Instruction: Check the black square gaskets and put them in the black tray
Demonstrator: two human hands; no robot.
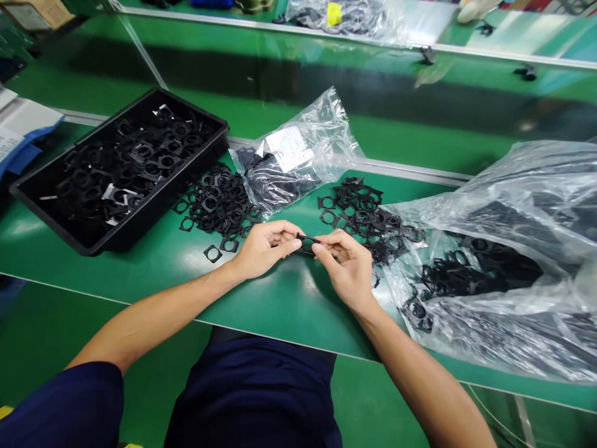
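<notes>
Between my two hands is a small black plastic frame point(308, 243) with a round opening, held just above the green table. My left hand point(267, 247) pinches its left end between thumb and fingers. At the other end, my right hand point(344, 258) grips it the same way. Whether it is one part or two pressed together, I cannot tell. A heap of similar black ring-shaped parts point(219, 199) lies beyond my left hand, with a loose square ring point(212, 253) nearer me. Another pile of black frames point(361, 214) spreads behind my right hand.
A black bin point(153, 208) full of black parts stands at the left. Behind the heaps lies a labelled clear bag point(321, 146) of parts. At the right, a large open plastic bag point(504, 174) spills black parts over the green table point(261, 311). A metal-edged ledge point(224, 22) runs behind.
</notes>
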